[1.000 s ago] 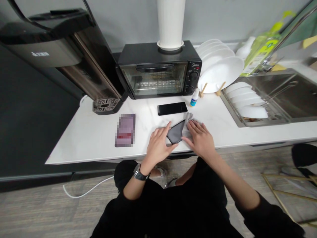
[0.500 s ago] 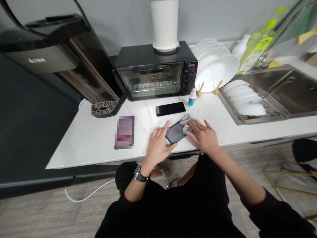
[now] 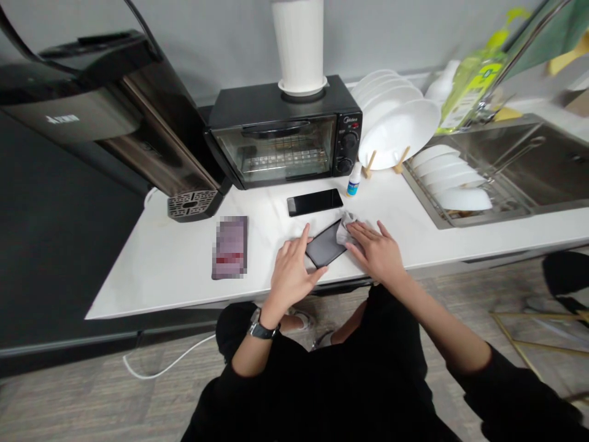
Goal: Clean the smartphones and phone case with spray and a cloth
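A dark phone [image 3: 326,244] lies aslant on the white counter near its front edge. My left hand [image 3: 292,270] holds its left end, with the thumb at the near edge and the fingers at the far edge. Under the fingers of my right hand [image 3: 376,250], a crumpled grey-white cloth [image 3: 345,228] is pressed onto the phone's right end, hiding that part. Just behind is a second black phone [image 3: 315,202], flat on the counter. A small white spray bottle [image 3: 353,181] with a blue label stands upright to its right.
A purple packet [image 3: 230,248], partly pixelated, lies to the left. Behind stand a drinks machine [image 3: 191,205] and a toaster oven [image 3: 280,150] bearing a white pot [image 3: 300,46]. White plates [image 3: 400,132] stand in a rack beside the sink [image 3: 547,166].
The cloth looks slightly more bunched under my right fingers. Both hands and the phone keep nearly the same places; the whole view has shifted a little.
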